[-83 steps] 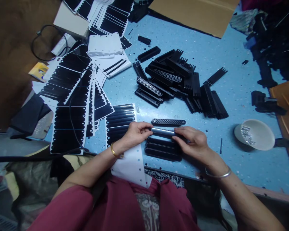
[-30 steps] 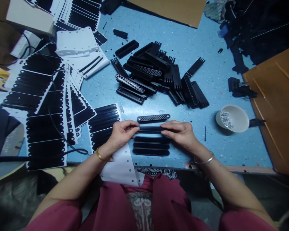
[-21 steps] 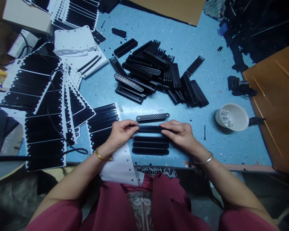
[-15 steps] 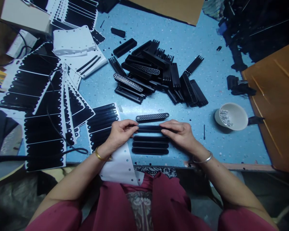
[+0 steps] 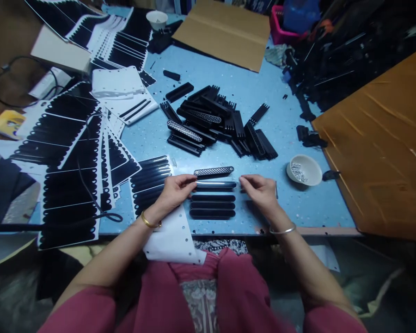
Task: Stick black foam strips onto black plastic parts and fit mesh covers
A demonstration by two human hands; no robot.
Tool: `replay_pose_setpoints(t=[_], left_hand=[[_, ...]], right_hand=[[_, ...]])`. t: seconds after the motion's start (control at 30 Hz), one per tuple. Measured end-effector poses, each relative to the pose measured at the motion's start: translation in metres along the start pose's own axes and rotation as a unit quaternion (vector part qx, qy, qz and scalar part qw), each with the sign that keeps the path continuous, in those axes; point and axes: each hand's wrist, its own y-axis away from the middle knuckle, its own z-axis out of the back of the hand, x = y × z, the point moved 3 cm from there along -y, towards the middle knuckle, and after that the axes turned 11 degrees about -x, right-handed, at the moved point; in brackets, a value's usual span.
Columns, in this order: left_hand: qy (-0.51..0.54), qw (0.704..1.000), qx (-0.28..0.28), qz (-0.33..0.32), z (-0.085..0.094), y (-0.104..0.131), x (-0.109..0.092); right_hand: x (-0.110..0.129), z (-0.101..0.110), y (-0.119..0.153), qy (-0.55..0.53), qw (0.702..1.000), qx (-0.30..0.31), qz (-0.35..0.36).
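Note:
A glossy black strip (image 5: 215,184) lies level in front of me, its left end pinched between the thumb and forefinger of my left hand (image 5: 176,190). Just past the strip's right end is my right hand (image 5: 260,190), off the strip, thumb and forefinger a little apart with nothing seen between them. Below the strip, three black bars with rounded ends (image 5: 212,206) lie side by side. Above it rests one bar with a silver lattice face (image 5: 213,171). Left of my left hand is a sheet of black stickers (image 5: 149,178), its bare white backing hanging over the table edge.
A heap of black bars (image 5: 225,122) fills the middle of the blue table. Sticker sheets (image 5: 69,175) and a dark cable cover the left side. A white bowl of small metal pieces (image 5: 304,170) stands to the right, near a brown cardboard box (image 5: 384,152). Flat cardboard (image 5: 225,32) lies behind.
My right hand has let go of the strip's right end and moved slightly right. My left hand keeps its pinch on the left end. The view has tilted up and shifted.

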Motion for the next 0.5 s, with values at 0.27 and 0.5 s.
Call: replay_pose_setpoints(t=[0.27,0.5], left_hand=[[-0.128,0.983,-0.047,-0.123,-0.004,-0.003,0.003],[-0.09,0.989,-0.039,-0.109,-0.004,-0.005,0.01]], right_hand=[[0.025,-0.047,0.005,0.265,0.96,0.062,0.063],[0.004,-0.04,0.0,0.121,0.987,0.087,0.053]])
